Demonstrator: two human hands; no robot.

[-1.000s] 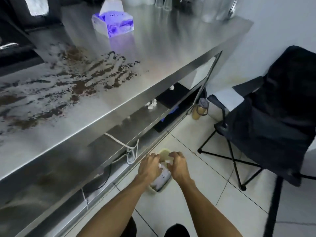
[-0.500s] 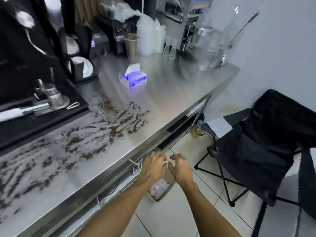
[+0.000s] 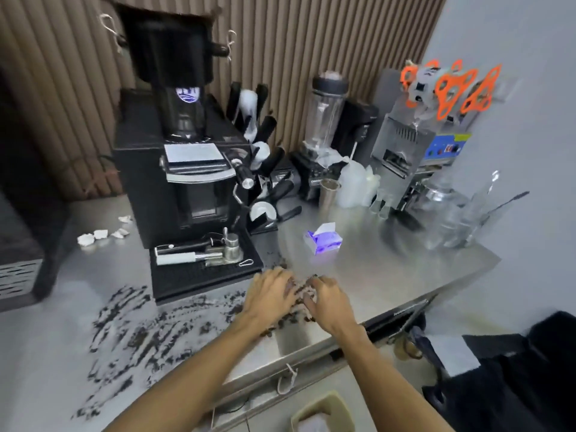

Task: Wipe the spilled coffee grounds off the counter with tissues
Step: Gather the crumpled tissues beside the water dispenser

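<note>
Left hand (image 3: 271,294): hovering palm-down at frame centre, fingers relaxed, gripping nothing.
Right hand (image 3: 330,302): sitting just right of it, fingers loosely bent, holding nothing visible.
Coffee grounds (image 3: 140,332): lying smeared over the tabletop (image 3: 389,269) from lower left to under both hands.
Tissue box (image 3: 322,241): standing above the hands, right of centre, one sheet sticking up.
Crumpled tissues (image 3: 93,238): lying at middle left.

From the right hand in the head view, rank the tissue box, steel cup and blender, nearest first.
1. Tissue box, just beyond the right hand on the counter.
2. Steel cup, farther back.
3. Blender, rearmost, behind the cup.
</note>
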